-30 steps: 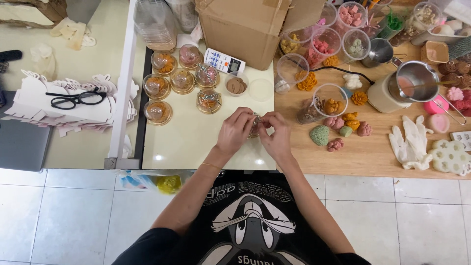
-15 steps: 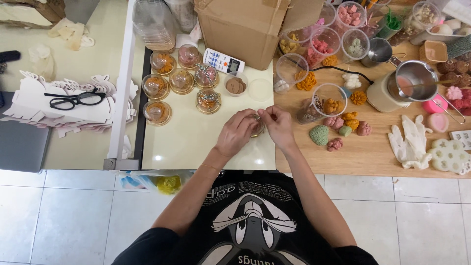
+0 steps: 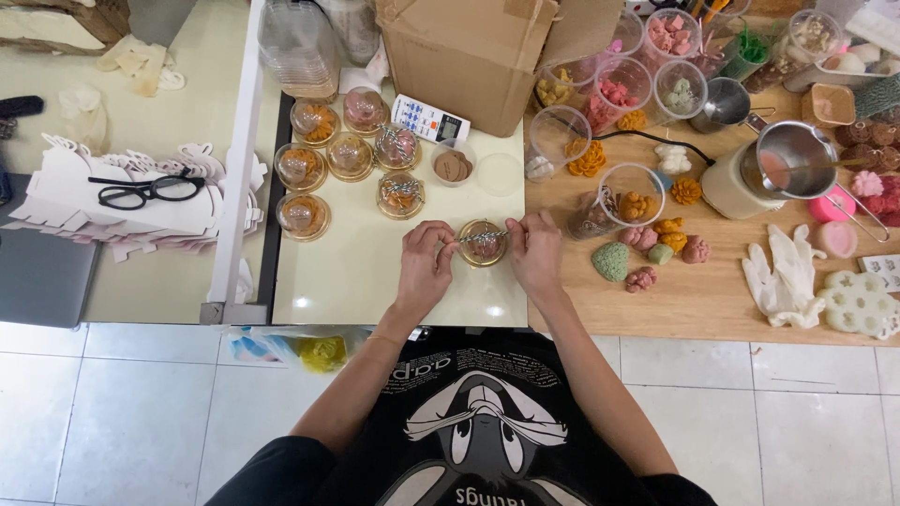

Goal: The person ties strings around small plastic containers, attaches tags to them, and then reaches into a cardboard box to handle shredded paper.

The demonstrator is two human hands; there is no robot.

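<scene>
White floor tiles run under a pale cream table (image 3: 375, 281) that butts against a wooden worktop (image 3: 712, 300) on its right, and from my remote seat I look straight down on both. At the near edge of the cream table sits a small domed container with a gold rim (image 3: 483, 243), and both hands are on it. My left hand (image 3: 424, 264) has its fingers curled narrow, pinching one end of a striped twine (image 3: 469, 237) just beside the dome; my right hand (image 3: 534, 253) pinches the other end in the same tight way, so the twine lies taut across the top of the dome between them. Farther back on the same table stand six more finished domes (image 3: 349, 155) in a loose cluster, some tied with twine, next to a white remote control (image 3: 429, 119) and a large cardboard box (image 3: 464, 52). A round tub of brown discs (image 3: 454, 165) and a clear lid (image 3: 500, 173) sit just behind the hands. On the wooden worktop I see clear cups of coloured wax shapes (image 3: 647, 75), loose flower-shaped pieces (image 3: 647, 253), a metal pouring pot (image 3: 792, 161), a pair of white gloves (image 3: 783, 276) and a white silicone mould (image 3: 861, 305). Off to the left, black glasses (image 3: 145, 189) rest on a stack of flat white cut-outs (image 3: 122, 220).
</scene>
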